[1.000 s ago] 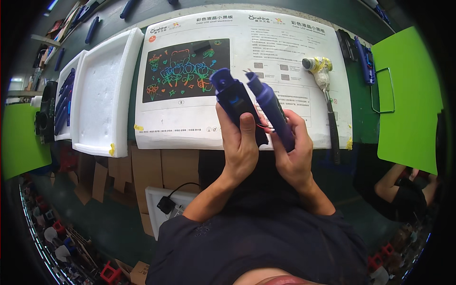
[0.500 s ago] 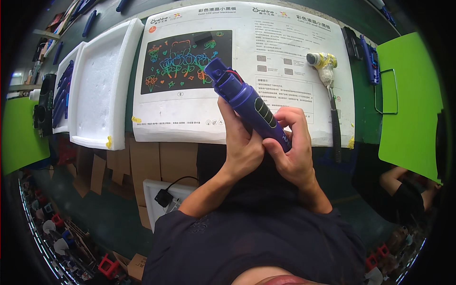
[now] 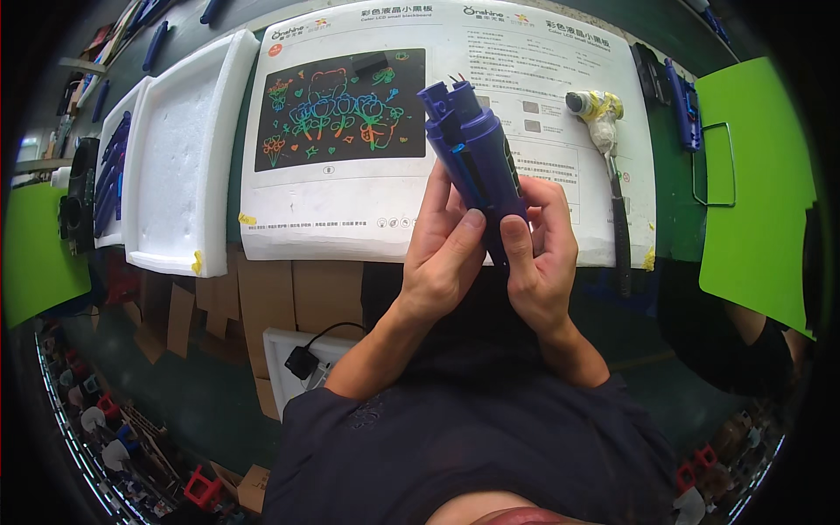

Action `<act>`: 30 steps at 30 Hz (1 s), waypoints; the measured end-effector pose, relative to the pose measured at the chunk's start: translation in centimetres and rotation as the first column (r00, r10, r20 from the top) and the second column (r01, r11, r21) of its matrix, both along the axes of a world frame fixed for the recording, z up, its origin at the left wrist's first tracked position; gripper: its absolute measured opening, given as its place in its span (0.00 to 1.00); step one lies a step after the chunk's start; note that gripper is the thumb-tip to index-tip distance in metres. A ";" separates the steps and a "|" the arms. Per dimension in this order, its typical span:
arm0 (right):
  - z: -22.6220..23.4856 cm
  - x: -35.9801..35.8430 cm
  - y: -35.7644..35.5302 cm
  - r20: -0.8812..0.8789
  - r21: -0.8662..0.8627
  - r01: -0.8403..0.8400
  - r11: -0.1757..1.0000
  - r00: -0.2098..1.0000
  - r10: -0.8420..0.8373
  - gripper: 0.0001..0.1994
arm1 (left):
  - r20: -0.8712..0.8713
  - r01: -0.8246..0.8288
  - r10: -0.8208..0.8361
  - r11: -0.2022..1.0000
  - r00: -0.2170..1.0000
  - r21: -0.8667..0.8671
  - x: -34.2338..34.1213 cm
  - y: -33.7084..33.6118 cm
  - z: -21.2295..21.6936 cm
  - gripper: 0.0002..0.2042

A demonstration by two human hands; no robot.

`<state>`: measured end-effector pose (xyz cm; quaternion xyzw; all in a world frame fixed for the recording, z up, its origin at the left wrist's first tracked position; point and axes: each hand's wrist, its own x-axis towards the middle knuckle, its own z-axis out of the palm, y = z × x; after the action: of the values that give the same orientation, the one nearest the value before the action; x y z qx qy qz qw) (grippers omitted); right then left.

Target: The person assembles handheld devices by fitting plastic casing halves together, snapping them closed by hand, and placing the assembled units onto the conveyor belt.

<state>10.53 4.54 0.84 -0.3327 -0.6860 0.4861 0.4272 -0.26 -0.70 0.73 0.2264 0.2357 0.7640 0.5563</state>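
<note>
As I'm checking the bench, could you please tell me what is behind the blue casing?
Behind the casing is a white sheet: black picture to the left, small print to the right. What the casing, left hand and right hand cover cannot be seen.

The blue casing halves point(image 3: 493, 171) have come together and turned.

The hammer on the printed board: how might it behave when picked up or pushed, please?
The hammer probably feels head-heavy, its wrapped head being bulkier than its handle. Pushed, it may swivel rather than roll, since its head lies crosswise.
</note>
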 end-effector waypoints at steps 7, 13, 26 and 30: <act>-0.4 -0.3 0.0 -0.017 0.048 0.035 0.998 0.999 -0.034 0.19 | -0.007 0.004 -0.004 0.997 1.000 0.071 0.3 0.0 -0.4 0.34; -0.1 -0.3 0.2 -0.012 0.071 0.010 0.997 1.000 -0.010 0.19 | 0.009 0.011 -0.012 0.999 1.000 0.044 0.3 -0.1 -0.5 0.34; 1.2 0.2 3.2 0.165 0.383 -0.151 0.912 0.982 0.093 0.20 | -0.420 -0.245 0.252 0.967 0.872 0.070 -3.5 -0.8 0.5 0.27; 1.1 -0.5 3.6 0.179 0.479 0.032 0.877 0.975 -0.133 0.18 | -0.494 -0.290 0.359 0.933 0.792 0.214 -1.6 -1.1 0.7 0.26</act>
<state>10.03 8.15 1.94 -0.2961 -0.8093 0.2482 0.4425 -1.86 -1.82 1.40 0.4174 0.3650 0.7701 0.3154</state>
